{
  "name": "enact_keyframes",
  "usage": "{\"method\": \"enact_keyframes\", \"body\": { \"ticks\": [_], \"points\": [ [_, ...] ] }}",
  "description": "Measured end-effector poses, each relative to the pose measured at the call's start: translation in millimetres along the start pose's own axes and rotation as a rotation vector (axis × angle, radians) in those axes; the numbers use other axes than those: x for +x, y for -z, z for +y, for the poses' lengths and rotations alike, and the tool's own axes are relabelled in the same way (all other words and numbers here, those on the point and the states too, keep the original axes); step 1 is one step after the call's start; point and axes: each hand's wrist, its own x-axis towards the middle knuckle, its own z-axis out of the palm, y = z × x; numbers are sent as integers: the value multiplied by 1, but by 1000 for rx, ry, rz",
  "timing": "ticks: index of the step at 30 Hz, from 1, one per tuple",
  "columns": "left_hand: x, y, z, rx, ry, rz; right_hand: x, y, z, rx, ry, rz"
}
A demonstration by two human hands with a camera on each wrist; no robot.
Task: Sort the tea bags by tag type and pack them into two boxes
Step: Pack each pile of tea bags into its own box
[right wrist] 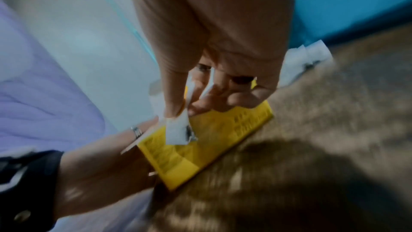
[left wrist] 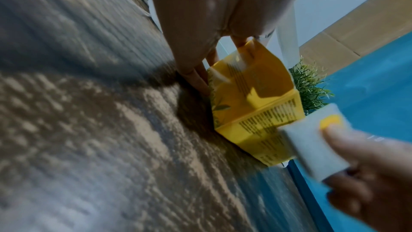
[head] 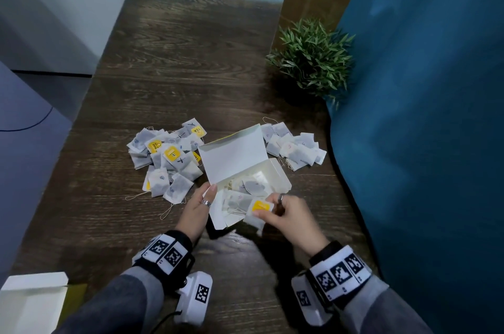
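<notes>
Yellow box (left wrist: pixel 252 94) (white inside) with dark, possibly printed lines; white tea bags (head: pixel 166 162), some yellow-tagged; dark wood-grain table (head: pixel 191 61).

Both arms wore grey sleeves, black wrist straps with white square-coded marker bands, and white camera housings; each hand carried a silver ring.

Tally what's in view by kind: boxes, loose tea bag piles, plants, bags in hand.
Boxes: 2 (open box, second box)
Tea bag piles: 2 (left pile, right pile)
Plants: 1 (plant)
Bags in hand: 1 (yellow-tagged tea bag, pinched by the right hand)
Total: 6
</notes>
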Motion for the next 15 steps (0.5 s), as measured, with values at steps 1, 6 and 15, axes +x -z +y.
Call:
{"method": "enact_keyframes", "body": {
  "ticks": [1,6,15],
  "points": [
    [0,0,0,-6,3,-10,2,6,-8,-25,38,33],
    [-2,-1,2,-10,3,-35,32,17,-24,-284,64,-45],
    [-2,0,4,16,-1,-40,113,95,14,-276,-194,336]
  ]
}}
